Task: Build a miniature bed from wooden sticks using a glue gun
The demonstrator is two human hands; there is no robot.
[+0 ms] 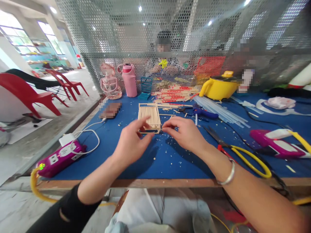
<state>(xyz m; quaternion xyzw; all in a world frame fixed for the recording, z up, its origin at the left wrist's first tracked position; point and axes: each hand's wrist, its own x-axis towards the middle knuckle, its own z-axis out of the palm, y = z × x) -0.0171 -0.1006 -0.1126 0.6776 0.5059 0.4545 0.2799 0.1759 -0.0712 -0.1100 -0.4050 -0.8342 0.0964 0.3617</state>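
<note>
A small frame of thin wooden sticks [148,114], with a slatted flat surface and low posts at its corners, sits on the blue tabletop before me. My left hand [132,137] is at its near left side, thumb and fingers spread apart, the fingertips partly over the sticks. At the near right corner of the frame, my right hand [187,132] has thumb and forefinger pinched together; whatever is between the tips is too small to make out. A blue glue gun [205,112] lies beyond my right hand, and yellow-handled scissors [243,155] rest beside the right forearm.
Loose wooden sticks [175,94] are piled at the back, near clear glue sticks [223,111] and a yellow pot [220,88]. A pink bottle [130,81], phone [111,110] and purple power strip [62,158] stand left. Behind the perforated metal screen [126,35] sits a person.
</note>
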